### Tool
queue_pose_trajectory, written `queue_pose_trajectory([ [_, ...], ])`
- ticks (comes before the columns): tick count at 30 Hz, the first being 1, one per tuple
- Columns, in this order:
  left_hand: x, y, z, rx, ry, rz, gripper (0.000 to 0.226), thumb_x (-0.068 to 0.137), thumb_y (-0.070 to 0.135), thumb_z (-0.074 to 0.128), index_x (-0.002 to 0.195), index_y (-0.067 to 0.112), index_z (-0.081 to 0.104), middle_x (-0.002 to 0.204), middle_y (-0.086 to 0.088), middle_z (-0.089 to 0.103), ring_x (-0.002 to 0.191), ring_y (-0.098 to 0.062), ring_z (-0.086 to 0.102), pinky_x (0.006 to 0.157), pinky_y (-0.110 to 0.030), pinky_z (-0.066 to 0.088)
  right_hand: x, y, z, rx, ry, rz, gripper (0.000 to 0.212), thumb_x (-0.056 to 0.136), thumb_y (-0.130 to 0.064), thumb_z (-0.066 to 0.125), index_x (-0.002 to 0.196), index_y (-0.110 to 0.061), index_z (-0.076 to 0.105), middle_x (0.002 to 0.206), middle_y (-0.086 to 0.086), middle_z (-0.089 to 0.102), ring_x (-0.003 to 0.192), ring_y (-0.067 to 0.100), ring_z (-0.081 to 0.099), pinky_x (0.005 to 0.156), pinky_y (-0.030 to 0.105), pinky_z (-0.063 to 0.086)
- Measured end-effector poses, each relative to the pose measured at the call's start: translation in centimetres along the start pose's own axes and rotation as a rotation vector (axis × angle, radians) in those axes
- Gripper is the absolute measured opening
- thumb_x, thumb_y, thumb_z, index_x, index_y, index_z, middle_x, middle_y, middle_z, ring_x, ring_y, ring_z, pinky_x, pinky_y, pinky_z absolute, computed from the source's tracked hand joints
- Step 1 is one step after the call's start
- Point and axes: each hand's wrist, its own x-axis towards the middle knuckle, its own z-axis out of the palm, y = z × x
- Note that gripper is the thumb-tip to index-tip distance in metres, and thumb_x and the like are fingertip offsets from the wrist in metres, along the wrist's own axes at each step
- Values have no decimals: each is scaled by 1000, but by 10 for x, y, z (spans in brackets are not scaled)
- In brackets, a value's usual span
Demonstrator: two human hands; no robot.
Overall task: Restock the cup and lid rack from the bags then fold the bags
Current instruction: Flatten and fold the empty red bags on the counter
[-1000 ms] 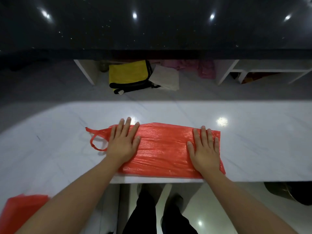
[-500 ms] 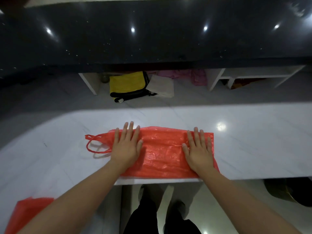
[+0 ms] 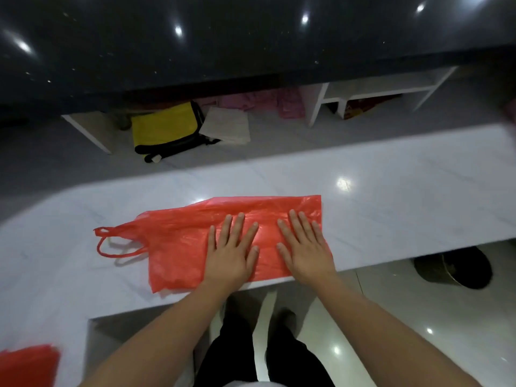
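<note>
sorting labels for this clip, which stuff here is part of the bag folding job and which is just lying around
Part of the job:
red bag, flat on the white counter
left hand and right hand, both pressing flat on it
second red bag, at the lower left edge

Just lying about:
yellow bag on the floor
folded white cloth beside it
pink items under the dark counter
dark bin at right

Bare white counter (image 3: 391,208) on both sides of red bag (image 3: 178,241).

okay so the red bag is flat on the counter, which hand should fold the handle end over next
Left, probably. The left hand lies flat on the red bag nearer its handles, which stick out to the left. The right hand presses the opposite end and can pin it.
</note>
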Motion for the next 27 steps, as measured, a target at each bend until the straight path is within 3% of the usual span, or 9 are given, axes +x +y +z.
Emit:
queue_pose_trajectory([
  [3, 1, -19, 0, -8, 25, -31, 59, 104, 60, 19, 160, 44, 4, 170, 3, -6, 156, -23, -12, 124, -57, 2, -1, 20, -3, 2, 14, 37, 63, 103, -62, 4, 161, -36, -1, 168, -4, -12, 154, 15, -17, 124, 45, -9],
  [7, 0, -65, -8, -7, 11, -123, 61, 102, 65, 6, 158, 45, -7, 168, 4, -17, 154, -20, -21, 125, -53, -4, -1, 40, -5, -41, -11, 76, 60, 103, -59, -3, 159, -37, -12, 167, -6, -20, 152, 13, -24, 122, 45, -17],
  [12, -12, -129, -22, -55, 13, -279, 61, 99, 67, -1, 155, 47, -16, 169, 4, -15, 154, -19, -17, 125, -48, -6, 0, 45, -11, -63, -60, 67, 60, 98, -60, -15, 153, -38, -27, 162, -7, -32, 148, 12, -33, 122, 46, -19],
  [17, -25, -176, -32, -70, -34, -378, 66, 99, 64, -3, 159, 37, -11, 169, 0, -12, 155, -17, -13, 126, -50, 0, -2, 42, -15, -91, -78, 77, 63, 96, -61, -18, 153, -37, -27, 163, -6, -31, 148, 14, -33, 121, 46, -21],
  [20, -22, -174, -42, -61, -60, -379, 70, 101, 60, -2, 162, 26, -5, 169, -3, -11, 154, -20, -16, 126, -50, -2, -1, 37, -20, -138, -79, 89, 68, 93, -62, -22, 155, -34, -23, 164, -2, -29, 148, 16, -33, 119, 47, -23],
  [23, -17, -146, -52, -29, 62, -311, 67, 105, 52, 4, 162, 17, 10, 170, -6, -1, 155, -23, -12, 126, -51, -1, 2, 20, -26, -145, -17, 99, 68, 99, -60, -12, 160, -29, -11, 166, 0, -23, 151, 17, -28, 120, 48, -21],
  [25, -15, -119, -53, -8, 109, -212, 65, 105, 52, 5, 160, 18, 6, 169, -6, -3, 155, -23, -15, 125, -52, -4, 8, 0, -32, -105, 35, 72, 68, 101, -58, -6, 161, -27, 1, 168, 0, -12, 153, 17, -22, 123, 48, -14],
  [27, -9, -91, -48, -20, 85, -127, 65, 104, 55, 0, 160, 22, -4, 168, -2, -13, 153, -20, -23, 124, -52, -9, 18, -27, -36, -57, 50, 21, 68, 101, -60, -7, 161, -28, 1, 169, -1, -9, 152, 16, -23, 123, 46, -15],
])
